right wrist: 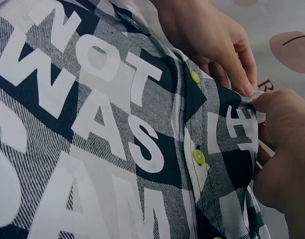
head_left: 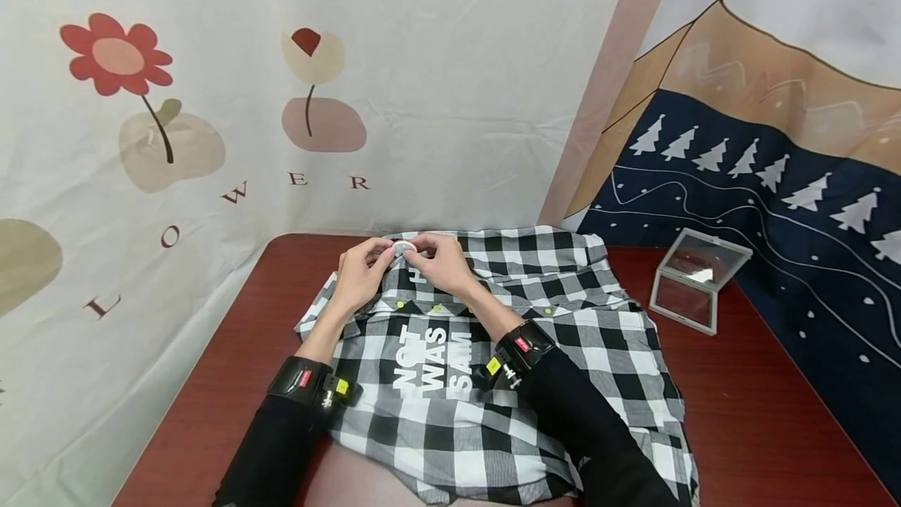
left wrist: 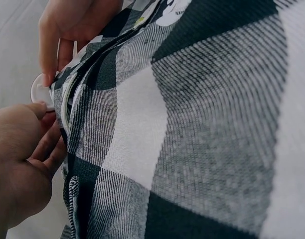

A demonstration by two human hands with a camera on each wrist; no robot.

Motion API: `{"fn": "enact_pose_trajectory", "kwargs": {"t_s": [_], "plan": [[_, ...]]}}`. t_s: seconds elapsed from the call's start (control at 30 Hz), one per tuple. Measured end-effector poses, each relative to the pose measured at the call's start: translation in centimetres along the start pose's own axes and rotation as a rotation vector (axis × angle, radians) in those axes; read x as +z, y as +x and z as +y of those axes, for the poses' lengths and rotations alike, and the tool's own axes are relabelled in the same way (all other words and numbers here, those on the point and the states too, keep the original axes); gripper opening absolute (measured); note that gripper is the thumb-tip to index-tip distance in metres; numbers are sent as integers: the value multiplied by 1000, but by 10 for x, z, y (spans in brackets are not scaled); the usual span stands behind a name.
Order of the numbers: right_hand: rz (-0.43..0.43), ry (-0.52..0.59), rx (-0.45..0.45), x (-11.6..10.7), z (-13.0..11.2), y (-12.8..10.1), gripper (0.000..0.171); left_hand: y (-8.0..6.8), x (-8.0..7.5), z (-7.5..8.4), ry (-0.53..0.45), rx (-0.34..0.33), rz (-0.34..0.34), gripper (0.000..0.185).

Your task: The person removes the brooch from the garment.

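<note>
A small round white disc (head_left: 403,247) with a thin rim, like a badge, stands at the far edge of a black-and-white checked shirt (head_left: 507,444). My left hand (head_left: 361,276) pinches the disc (left wrist: 40,94) from the left. From the right, my right hand (head_left: 445,264) pinches it too, thumb and fingers at the shirt's edge. The right wrist view shows the right hand (right wrist: 287,142) and left hand (right wrist: 207,40) meeting there, mostly hiding the disc. Lime green buttons (right wrist: 199,157) line the shirt's placket, beside white printed letters (right wrist: 97,57).
The shirt lies spread over a dark red-brown table (head_left: 760,413). A folding case with two clear or mirrored panels (head_left: 700,280) lies open at the right. Printed cloth (head_left: 457,61) hangs behind the table, and dark blue cloth with white trees (head_left: 774,202) hangs at the right.
</note>
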State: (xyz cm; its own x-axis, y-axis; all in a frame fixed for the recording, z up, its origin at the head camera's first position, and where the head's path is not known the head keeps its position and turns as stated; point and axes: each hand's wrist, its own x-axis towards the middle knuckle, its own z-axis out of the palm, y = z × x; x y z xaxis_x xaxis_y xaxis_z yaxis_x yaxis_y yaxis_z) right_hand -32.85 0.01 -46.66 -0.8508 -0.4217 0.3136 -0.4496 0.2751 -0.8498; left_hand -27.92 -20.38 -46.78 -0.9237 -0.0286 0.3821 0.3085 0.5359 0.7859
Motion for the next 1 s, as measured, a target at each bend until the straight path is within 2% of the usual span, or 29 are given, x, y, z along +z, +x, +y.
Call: {"fn": "enact_pose_trajectory", "kwargs": {"t_s": [0.3,1.0], "plan": [[28,-13,6,2,-3,0,16,-1,-1,1,-12,-13,-24,25],[62,42,38,2,-6,0,14,-1,0,1,-19,-12,-21,26]]}}
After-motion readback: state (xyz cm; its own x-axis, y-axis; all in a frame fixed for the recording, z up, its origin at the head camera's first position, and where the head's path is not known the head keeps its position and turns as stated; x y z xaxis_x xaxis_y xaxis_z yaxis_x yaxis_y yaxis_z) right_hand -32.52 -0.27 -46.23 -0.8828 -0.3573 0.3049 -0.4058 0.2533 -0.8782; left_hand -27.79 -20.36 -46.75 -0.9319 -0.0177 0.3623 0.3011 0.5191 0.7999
